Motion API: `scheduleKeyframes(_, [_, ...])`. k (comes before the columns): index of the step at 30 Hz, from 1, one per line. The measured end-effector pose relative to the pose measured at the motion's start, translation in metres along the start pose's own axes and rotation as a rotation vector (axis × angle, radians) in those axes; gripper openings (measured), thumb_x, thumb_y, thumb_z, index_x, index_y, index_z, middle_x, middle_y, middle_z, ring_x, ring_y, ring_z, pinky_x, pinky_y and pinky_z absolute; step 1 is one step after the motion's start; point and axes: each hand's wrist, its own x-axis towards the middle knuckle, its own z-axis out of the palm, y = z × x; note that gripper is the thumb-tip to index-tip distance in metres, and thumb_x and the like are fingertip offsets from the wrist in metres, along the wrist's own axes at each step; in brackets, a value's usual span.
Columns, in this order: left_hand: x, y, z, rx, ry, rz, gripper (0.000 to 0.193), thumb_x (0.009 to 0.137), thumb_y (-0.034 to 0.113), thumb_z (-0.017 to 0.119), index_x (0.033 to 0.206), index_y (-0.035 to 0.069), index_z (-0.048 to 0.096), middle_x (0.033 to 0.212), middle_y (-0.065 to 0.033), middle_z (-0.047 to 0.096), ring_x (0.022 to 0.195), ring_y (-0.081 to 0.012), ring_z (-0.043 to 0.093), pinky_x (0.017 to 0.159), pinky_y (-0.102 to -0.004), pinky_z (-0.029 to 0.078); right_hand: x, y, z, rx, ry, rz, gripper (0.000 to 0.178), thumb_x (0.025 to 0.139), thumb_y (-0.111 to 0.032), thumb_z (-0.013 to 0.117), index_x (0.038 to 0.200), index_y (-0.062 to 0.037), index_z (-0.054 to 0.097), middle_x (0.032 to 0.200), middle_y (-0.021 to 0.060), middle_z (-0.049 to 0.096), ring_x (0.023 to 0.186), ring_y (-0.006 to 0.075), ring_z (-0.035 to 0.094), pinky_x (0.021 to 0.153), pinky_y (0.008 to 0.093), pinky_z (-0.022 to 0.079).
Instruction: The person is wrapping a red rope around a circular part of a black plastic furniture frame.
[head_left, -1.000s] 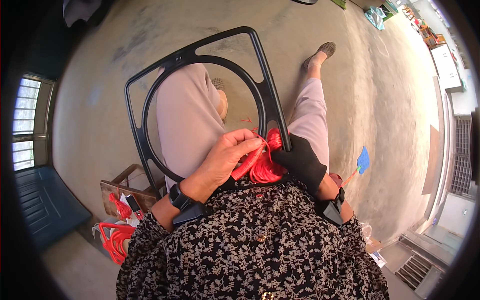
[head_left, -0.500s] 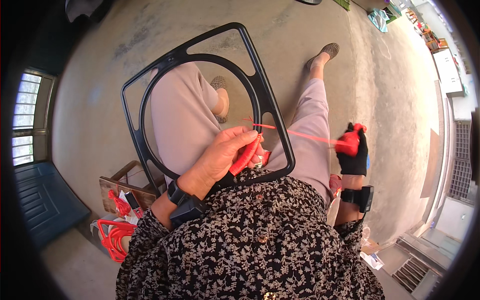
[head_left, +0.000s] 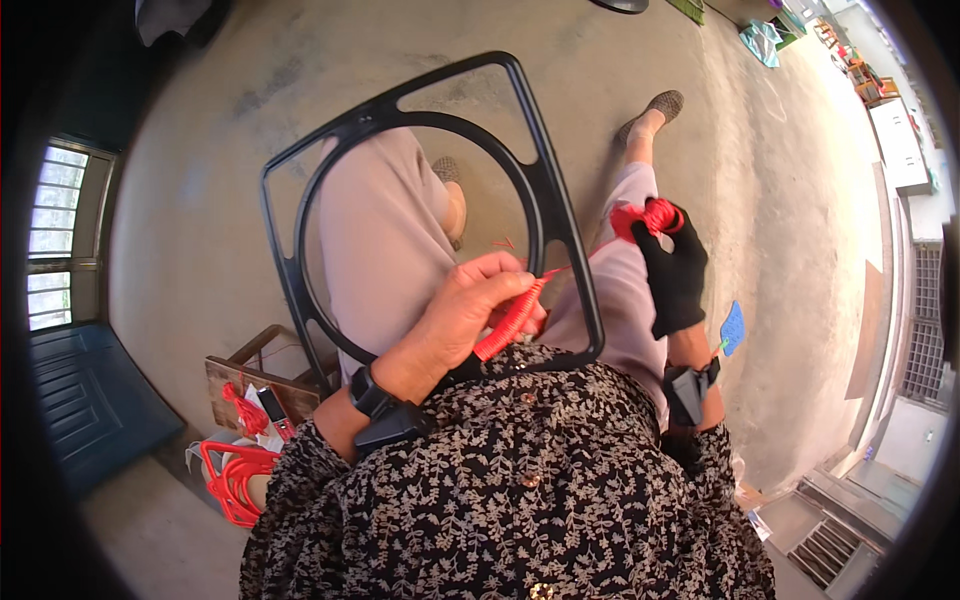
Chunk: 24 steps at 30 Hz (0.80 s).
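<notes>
A black frame, square outside with a round ring inside, leans across my lap. Red cord is wound closely around the lower right part of the ring. My left hand, bare, pinches the ring at the upper end of the winding, thumb on top. From there a strand of cord runs up and right to a red cord bundle. My right hand, in a black glove, is closed around that bundle beyond the frame's right edge. A short loose red end shows inside the ring.
At my left stands a wooden box or stool with red cord and a phone-like device. Below it lies a red plastic item. A blue fly-swatter-like piece is by my right wrist. A dark blue panel is far left.
My right hand has moved up and left, closer to the frame, and the cord between the hands is shorter. The frame and left hand have shifted slightly right.
</notes>
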Motion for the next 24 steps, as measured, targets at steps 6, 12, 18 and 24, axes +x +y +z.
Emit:
scheduleKeyframes(6, [0.003,-0.009,0.005,0.006,-0.106,-0.084,0.015,0.092,0.016,0.053,0.093,0.002,0.055,0.077,-0.0131,0.064,0.061,-0.0166,0.062,0.057,-0.0274,0.053,0.008,-0.017,0.068,0.932,-0.605,0.4,0.033,0.09,-0.012,0.057,0.119,-0.0002,0.049,0.1,0.0036,0.058,0.09,0.01,0.057,0.078,0.0231,0.047])
scheduleKeyframes(12, [-0.002,-0.018,-0.002,-0.068,-0.164,0.004,0.026,0.091,0.022,0.057,0.102,-0.002,0.056,0.078,-0.0132,0.064,0.062,-0.0175,0.063,0.057,-0.0282,0.053,0.001,-0.044,0.064,1.305,-0.981,0.521,0.041,0.095,-0.022,0.045,0.129,0.0013,0.041,0.117,0.014,0.055,0.1,0.022,0.058,0.09,0.0349,0.048])
scheduleKeyframes(18, [0.0,-0.011,0.002,0.041,-0.03,0.035,0.017,0.09,0.011,0.056,0.102,-0.001,0.058,0.08,-0.0104,0.064,0.059,-0.016,0.062,0.054,-0.0266,0.052,-0.002,-0.078,0.039,1.424,-0.836,0.648,0.042,0.09,-0.021,0.057,0.125,0.0015,0.047,0.109,0.0132,0.06,0.093,0.0188,0.061,0.085,0.031,0.048])
scheduleKeyframes(24, [0.005,-0.016,-0.006,0.109,0.021,0.232,0.011,0.092,0.01,0.053,0.096,0.001,0.059,0.083,-0.0062,0.064,0.067,-0.0111,0.061,0.062,-0.021,0.051,-0.022,-0.063,0.025,0.901,-0.762,0.684,0.035,0.085,-0.012,0.063,0.116,0.003,0.054,0.1,0.0064,0.063,0.088,0.0107,0.059,0.079,0.0254,0.048])
